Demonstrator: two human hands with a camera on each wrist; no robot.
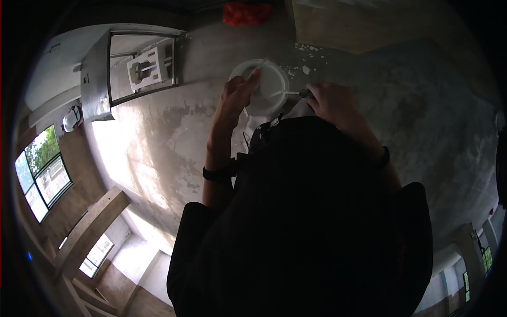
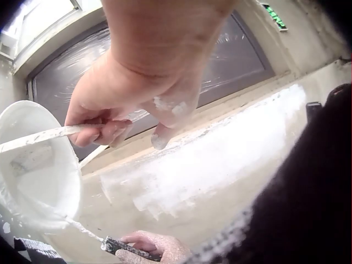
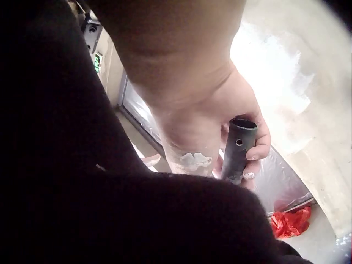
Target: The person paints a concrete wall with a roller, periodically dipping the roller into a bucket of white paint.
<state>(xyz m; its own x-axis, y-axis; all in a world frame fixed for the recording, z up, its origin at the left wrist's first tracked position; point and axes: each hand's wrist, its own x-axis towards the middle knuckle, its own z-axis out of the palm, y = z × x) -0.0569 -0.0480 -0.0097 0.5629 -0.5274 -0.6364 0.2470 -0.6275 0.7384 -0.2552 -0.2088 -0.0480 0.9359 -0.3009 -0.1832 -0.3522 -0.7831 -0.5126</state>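
Two fingers point(image 2: 104, 132) and the thumb of the left hand point(image 2: 137, 82) pinch a thin white-coated strip point(image 2: 44, 136) that runs across the mouth of the white bucket point(image 2: 38, 176); bail or stirring stick, cannot tell. The other fingers are loosely curled, with white flecks on the knuckles. The right hand point(image 3: 242, 137) has its fingers wrapped round a dark-handled tool point(image 3: 237, 148), thumb side up, and the tool's white-smeared front end reaches the bucket's near rim. From the head view, the bucket point(image 1: 272, 84) sits straight ahead of the person, left hand point(image 1: 235, 98) on its left rim and right hand point(image 1: 332, 103) just to its right. Both forearms are stretched forward with the wrists bent down, a dark band on each. Progress, as a judgement: coating work is part done. One white patch point(image 2: 220, 165) is smeared on the concrete surface point(image 1: 412, 105) beside the bucket, the grey around it is bare, and the tool appears to be at the loading stage. White splashes point(image 1: 306, 58) lie just beyond the bucket. A framed opening point(image 1: 142, 66) is to the bucket's left, a red bag point(image 1: 245, 13) beyond it.
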